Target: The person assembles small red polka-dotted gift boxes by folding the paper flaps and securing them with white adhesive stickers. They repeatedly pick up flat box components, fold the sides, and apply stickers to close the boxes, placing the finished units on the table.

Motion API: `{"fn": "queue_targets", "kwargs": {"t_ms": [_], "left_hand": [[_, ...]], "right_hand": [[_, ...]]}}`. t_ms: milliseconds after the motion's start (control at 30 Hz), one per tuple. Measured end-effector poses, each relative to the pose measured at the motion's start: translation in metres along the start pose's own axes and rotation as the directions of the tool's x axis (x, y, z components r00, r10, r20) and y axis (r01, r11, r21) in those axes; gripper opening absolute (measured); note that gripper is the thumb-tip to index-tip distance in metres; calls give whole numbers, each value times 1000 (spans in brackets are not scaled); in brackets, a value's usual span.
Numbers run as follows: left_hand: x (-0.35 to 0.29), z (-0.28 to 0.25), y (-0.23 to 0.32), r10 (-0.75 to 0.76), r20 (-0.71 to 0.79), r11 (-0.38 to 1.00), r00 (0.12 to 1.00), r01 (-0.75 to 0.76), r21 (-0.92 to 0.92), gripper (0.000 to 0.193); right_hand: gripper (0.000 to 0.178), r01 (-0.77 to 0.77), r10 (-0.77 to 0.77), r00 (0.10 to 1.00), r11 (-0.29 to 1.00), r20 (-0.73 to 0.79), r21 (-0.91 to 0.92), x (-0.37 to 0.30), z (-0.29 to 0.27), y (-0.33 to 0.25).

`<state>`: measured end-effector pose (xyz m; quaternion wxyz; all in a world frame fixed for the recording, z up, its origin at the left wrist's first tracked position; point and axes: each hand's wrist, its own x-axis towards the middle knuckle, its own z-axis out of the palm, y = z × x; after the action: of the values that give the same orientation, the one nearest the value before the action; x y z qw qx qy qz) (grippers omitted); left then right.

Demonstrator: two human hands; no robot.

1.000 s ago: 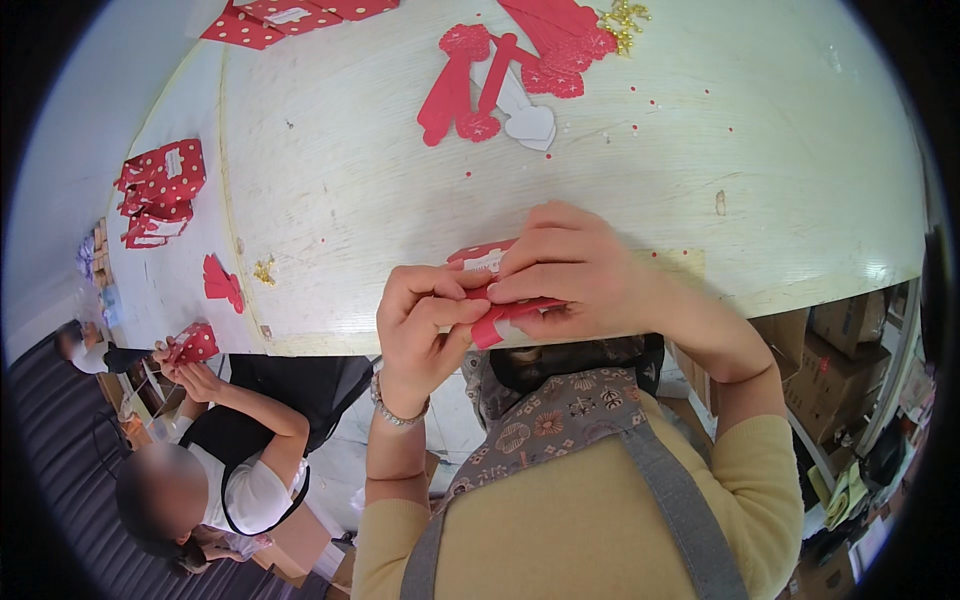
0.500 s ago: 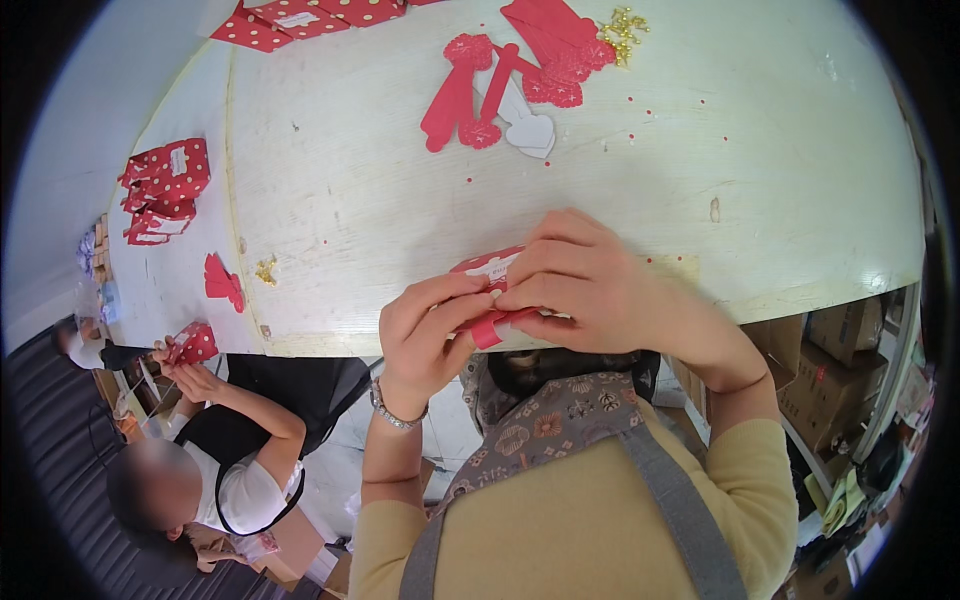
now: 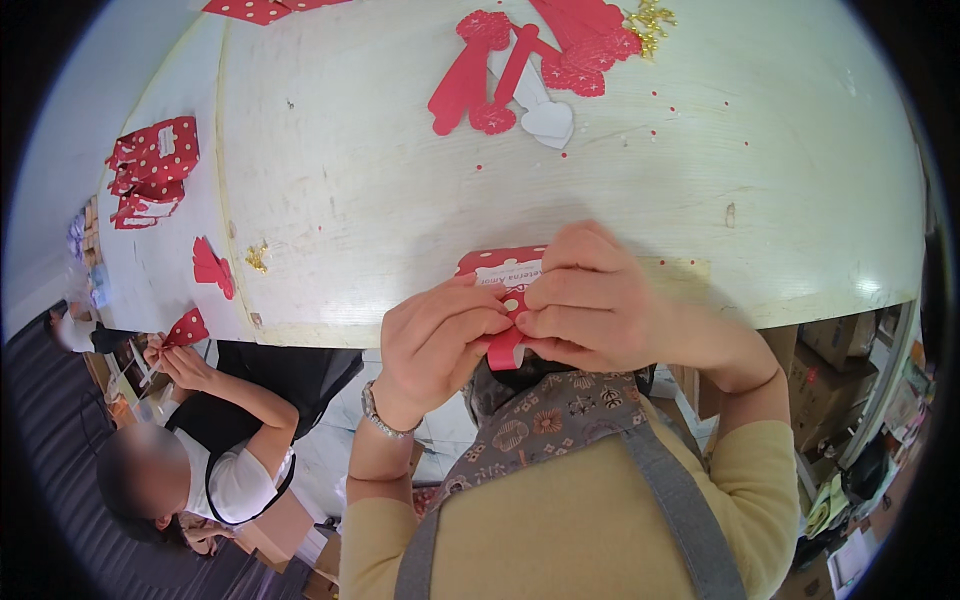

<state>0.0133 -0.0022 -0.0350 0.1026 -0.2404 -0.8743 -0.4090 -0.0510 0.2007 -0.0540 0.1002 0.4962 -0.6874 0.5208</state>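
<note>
Both my hands are closed on a red polka-dot paper gift box with a white label, at the near edge of the table. My left hand pinches its left side, with thumb and fingertips close to a plain red paper strip that hangs from the near side of the box. From the right, my right hand grips the top, its fingertips meeting those of the left. My fingers hide much of the box and whatever lies between the fingertips.
Farther off lie red die-cut paper strips, a white heart-ended strip and small gold brads. Red dotted boxes stand at left. A co-worker on the left handles another dotted box. Cardboard cartons are below the table at right.
The view has shifted slightly. More of the box's label shows above my hands, and the red strip now hangs lower between them. Both hands still hold the box.
</note>
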Motion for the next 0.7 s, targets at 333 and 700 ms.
{"fn": "queue_targets", "kwargs": {"t_ms": [333, 700], "left_hand": [[-4, 4, 4, -2, -100, 998, 995, 9, 63, 23], [-10, 12, 12, -83, -142, 995, 986, 74, -70, 31]], "right_hand": [[31, -71, 71, 997, 997, 7, -4, 13, -2, -21], [37, -260, 275, 960, 946, -57, 192, 2, 4, -26]]}}
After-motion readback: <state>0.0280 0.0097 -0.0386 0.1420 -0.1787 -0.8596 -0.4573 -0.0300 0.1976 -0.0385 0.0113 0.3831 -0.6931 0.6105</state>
